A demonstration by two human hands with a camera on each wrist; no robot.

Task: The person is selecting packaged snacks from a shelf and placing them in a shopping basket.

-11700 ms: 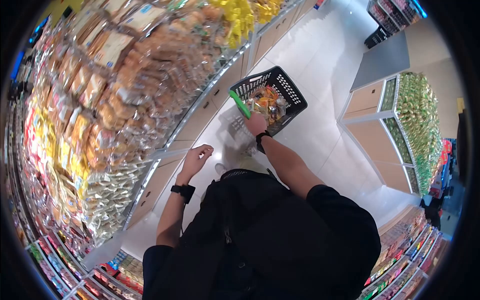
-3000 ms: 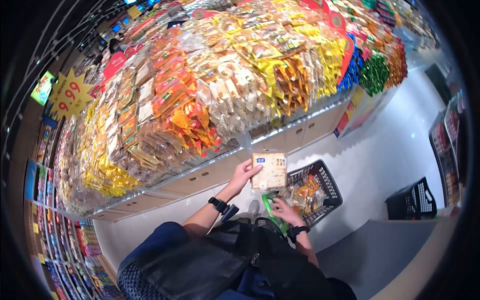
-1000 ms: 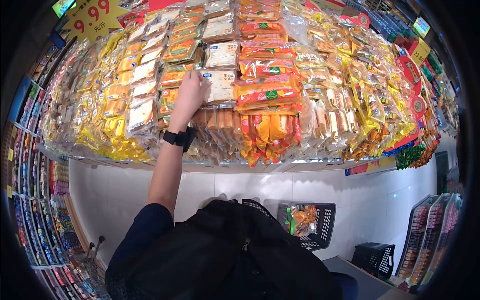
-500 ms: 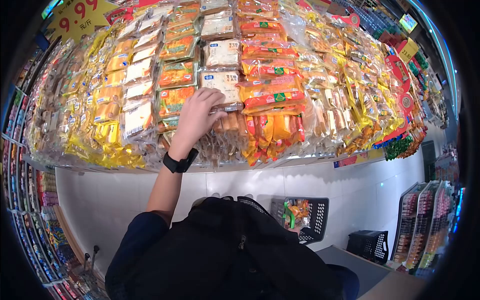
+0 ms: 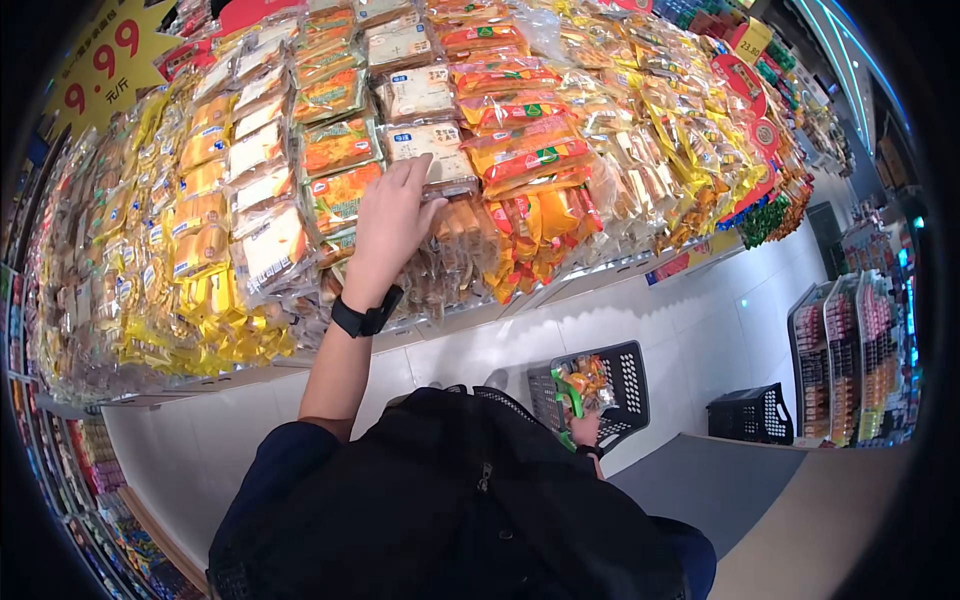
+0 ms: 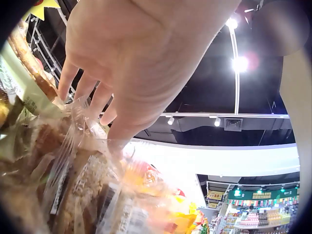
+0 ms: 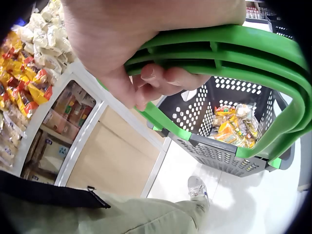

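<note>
My left hand point(image 5: 398, 208) reaches up to the snack display, fingers fairly straight and spread. Its fingertips touch the lower edge of a white bread pack point(image 5: 430, 150), and the palm lies over clear packs of brown pastries point(image 5: 458, 240). In the left wrist view the left hand point(image 6: 102, 87) rests its fingers on crinkled clear plastic packs point(image 6: 73, 170). My right hand point(image 5: 585, 430) hangs low and grips the green handle point(image 7: 219, 48) of a black shopping basket point(image 5: 628, 385). The right hand's fingers point(image 7: 165, 78) curl round that handle. Orange and yellow snack packs point(image 7: 234, 127) lie in the basket.
The sloped display point(image 5: 560, 150) is packed with bagged breads and snacks, under a yellow price sign point(image 5: 95, 60). A second black basket point(image 5: 755, 412) stands on the white floor beside a grey counter point(image 5: 700, 480). More shelves point(image 5: 850, 350) line the right.
Three seconds ago my left hand held a white bread pack near the basket; that hand now lies on the shelf packs and has slid slightly down. The right hand keeps gripping the handle.
</note>
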